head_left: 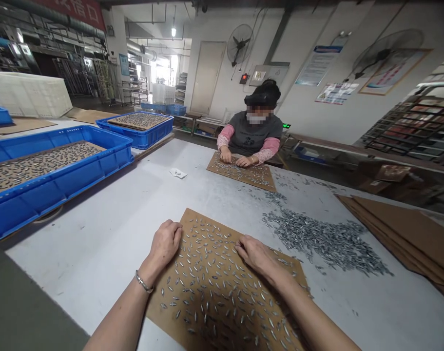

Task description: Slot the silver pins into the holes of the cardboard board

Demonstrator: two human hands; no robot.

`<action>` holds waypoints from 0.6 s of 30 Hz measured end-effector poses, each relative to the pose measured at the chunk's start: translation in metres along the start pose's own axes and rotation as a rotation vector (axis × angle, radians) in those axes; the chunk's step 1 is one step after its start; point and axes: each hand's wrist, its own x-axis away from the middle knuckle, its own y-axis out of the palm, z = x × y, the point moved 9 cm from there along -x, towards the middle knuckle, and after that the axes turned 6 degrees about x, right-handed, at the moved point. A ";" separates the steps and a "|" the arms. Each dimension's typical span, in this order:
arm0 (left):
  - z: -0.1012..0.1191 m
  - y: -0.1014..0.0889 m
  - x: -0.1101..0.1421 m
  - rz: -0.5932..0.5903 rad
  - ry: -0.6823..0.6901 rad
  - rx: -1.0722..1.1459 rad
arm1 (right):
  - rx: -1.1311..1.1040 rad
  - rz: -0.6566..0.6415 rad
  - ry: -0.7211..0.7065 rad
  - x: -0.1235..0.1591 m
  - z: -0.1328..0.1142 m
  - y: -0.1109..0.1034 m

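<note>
A brown cardboard sheet (203, 273) lies on the table in front of me, with many small silvery, leaf-shaped metal pieces (214, 278) spread over it, separate from one another. At the sheet's far left edge is my left hand (166, 242), its fingers curled and thumb against them; whatever it holds is hidden. My right hand (256, 251) is over the right side of the sheet, thumb and fingers pinched together low above the pieces. What sits in that pinch is too small to make out. A loose heap of similar metal pieces (320, 236) lies right of the sheet.
Across the table, a co-worker (253, 129) has both hands on another covered cardboard sheet (240, 178). Blue trays (61, 187) with laden sheets stand at the left. Stacked cardboard (400, 229) lies at the right. A white scrap (178, 173) rests mid-table.
</note>
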 end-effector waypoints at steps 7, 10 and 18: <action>-0.002 -0.001 -0.001 0.005 0.005 -0.046 | -0.076 0.003 -0.034 -0.006 -0.007 0.000; -0.003 0.000 -0.001 0.002 0.007 -0.054 | -0.169 0.006 0.028 -0.009 -0.004 -0.004; 0.001 -0.009 -0.003 0.065 0.029 -0.028 | -0.261 0.141 0.090 -0.003 0.012 -0.017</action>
